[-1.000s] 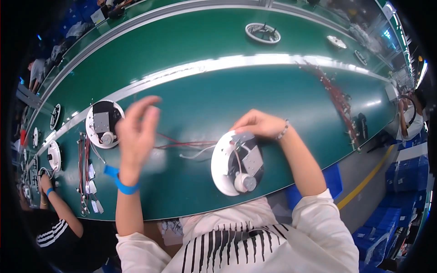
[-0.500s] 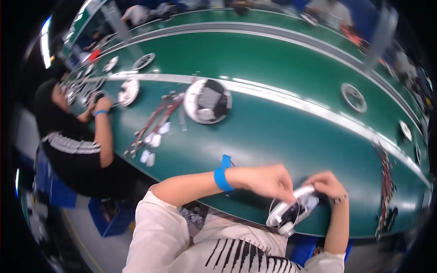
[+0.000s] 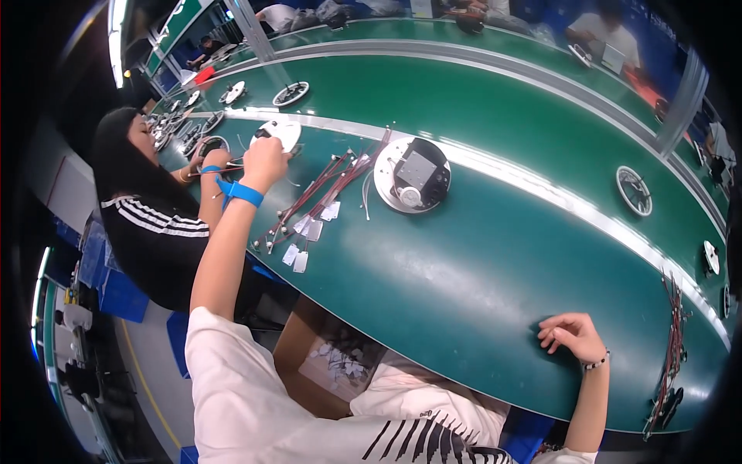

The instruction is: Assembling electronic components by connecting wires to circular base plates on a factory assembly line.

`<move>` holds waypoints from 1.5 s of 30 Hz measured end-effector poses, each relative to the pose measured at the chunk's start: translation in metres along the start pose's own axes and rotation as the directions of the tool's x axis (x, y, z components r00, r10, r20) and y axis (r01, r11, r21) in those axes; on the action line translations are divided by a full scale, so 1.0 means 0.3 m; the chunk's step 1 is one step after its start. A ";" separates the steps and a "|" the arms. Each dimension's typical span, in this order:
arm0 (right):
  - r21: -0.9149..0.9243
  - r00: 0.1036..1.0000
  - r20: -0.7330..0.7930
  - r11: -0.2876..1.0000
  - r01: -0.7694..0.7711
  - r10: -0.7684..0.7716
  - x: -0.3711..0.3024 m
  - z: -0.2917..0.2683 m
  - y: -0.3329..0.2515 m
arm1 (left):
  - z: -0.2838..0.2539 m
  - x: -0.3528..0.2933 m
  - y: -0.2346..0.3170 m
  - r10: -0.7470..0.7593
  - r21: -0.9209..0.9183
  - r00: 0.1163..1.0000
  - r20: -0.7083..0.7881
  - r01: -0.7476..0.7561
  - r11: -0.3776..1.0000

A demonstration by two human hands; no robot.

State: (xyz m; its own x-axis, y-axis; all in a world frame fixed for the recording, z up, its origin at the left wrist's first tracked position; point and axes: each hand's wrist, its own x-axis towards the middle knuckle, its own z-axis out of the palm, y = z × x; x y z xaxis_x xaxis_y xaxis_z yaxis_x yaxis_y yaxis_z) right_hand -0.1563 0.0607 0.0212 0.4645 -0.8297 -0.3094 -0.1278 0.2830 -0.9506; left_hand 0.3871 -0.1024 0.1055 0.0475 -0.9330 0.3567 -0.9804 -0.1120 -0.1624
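My left hand (image 3: 267, 164), with a blue band at its wrist, is stretched far to the left. Its fingers are closed at the near edge of a white disc (image 3: 284, 136) with a dark part on it; the hand covers part of the disc. My right hand (image 3: 573, 337), wearing a bead bracelet, hovers over the green table at the right. Its fingers are loosely bent and apart, holding nothing. Between the hands lies a round white-and-black assembly (image 3: 416, 175) with a grey square plate.
Red-brown wire leads (image 3: 317, 193) with white tags lie by my left arm. Another wire bundle (image 3: 671, 348) is at the far right. A co-worker (image 3: 143, 193) sits at left, handling a ring-shaped part. A spoked ring (image 3: 634, 191) rests beyond the pale rail. Below the edge stands a cardboard box (image 3: 309, 340).
The white part I held in both hands has left the spot before me. My left hand has swung far left to the disc; my right hand has let go. The view has shifted.
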 end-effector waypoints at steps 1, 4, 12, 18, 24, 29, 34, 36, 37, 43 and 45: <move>0.013 1.000 -0.017 1.000 -0.011 0.011 -0.003 -0.003 0.000 | 0.042 0.009 -0.020 -0.049 0.051 0.999 0.011 0.048 0.998; 0.035 1.000 -0.010 0.999 -0.003 0.003 0.017 0.008 0.005 | 0.155 -0.014 -0.053 -0.083 0.113 0.996 0.020 0.080 0.990; 0.025 0.998 -0.060 1.000 0.001 0.000 0.008 0.015 0.000 | 0.124 0.006 0.146 -0.035 0.256 0.995 0.097 0.009 0.967; 0.016 0.996 -0.086 1.000 -0.019 0.020 0.001 0.032 -0.016 | 0.112 0.028 0.410 0.206 -0.556 0.979 0.009 -0.166 0.814; 0.000 0.998 -0.065 1.000 0.013 -0.013 0.011 0.034 -0.001 | 0.175 0.031 0.511 0.185 -0.914 0.973 0.135 0.050 0.404; 0.013 0.979 -0.192 0.998 0.068 -0.064 0.016 0.001 0.015 | -0.073 -0.081 0.743 0.499 -0.847 0.864 -0.068 -0.314 0.429; 0.111 0.805 -0.513 0.907 0.407 -0.299 0.050 -0.023 0.035 | -0.138 -0.279 0.966 0.740 -0.934 0.645 -0.191 -0.352 0.066; 0.028 0.765 -0.528 0.893 0.449 -0.369 0.048 -0.001 0.031 | -0.178 -0.346 1.026 0.776 -0.965 0.613 -0.151 -0.262 0.018; 0.135 0.806 -0.519 0.903 0.407 -0.286 0.035 -0.003 0.048 | -0.172 -0.362 1.041 0.763 -0.967 0.631 -0.139 -0.254 0.034; 0.052 0.773 -0.560 0.918 0.393 -0.299 0.024 -0.051 0.085 | -0.100 -0.148 0.931 0.490 -0.820 0.843 -0.221 -0.433 0.375; 0.038 0.771 -0.557 0.918 0.394 -0.308 0.013 -0.025 0.050 | 0.046 0.042 0.740 0.062 -0.730 0.900 -0.432 -0.389 0.562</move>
State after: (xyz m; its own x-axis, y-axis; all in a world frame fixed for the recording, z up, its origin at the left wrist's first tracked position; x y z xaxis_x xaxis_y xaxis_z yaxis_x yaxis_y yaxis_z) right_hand -0.1630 0.0581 0.0056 -0.0909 -0.9951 0.0398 0.0995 -0.0489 -0.9938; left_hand 0.1728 -0.1438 0.0612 -0.1004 -0.6985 0.7086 -0.7093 0.5496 0.4413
